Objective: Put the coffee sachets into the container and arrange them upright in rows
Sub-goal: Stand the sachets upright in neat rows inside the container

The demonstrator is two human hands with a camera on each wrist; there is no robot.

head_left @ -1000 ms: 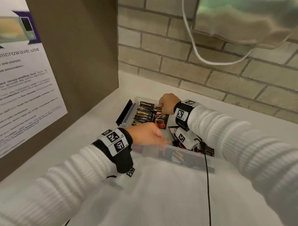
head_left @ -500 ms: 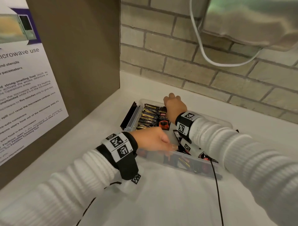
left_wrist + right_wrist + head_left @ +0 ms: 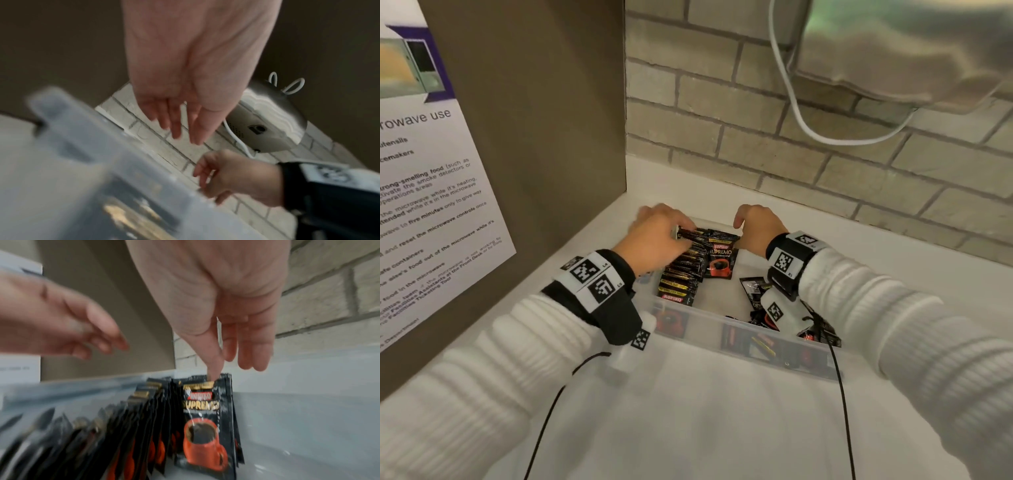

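Observation:
A clear plastic container (image 3: 705,312) sits on the white counter. Along its left side stands a row of black Kopiko sachets (image 3: 683,274), upright and leaning. A Supremo sachet (image 3: 720,262) faces me at the row's far end. My left hand (image 3: 657,236) hovers over the far part of the row with straight, relaxed fingers (image 3: 174,123) and holds nothing. My right hand (image 3: 755,229) is at the container's far wall. One fingertip (image 3: 213,373) of my right hand (image 3: 232,345) presses down on the top of the Supremo sachet (image 3: 205,418), the other fingers straight.
Loose sachets (image 3: 755,291) lie flat in the container's right half. A brown panel with a microwave notice (image 3: 431,178) closes off the left. Behind is a brick wall (image 3: 722,137) with a mounted appliance (image 3: 893,51) and a hanging white cable (image 3: 791,113).
My left hand has moved from the container's near edge to the far end of the row. My right hand has stayed at the far wall.

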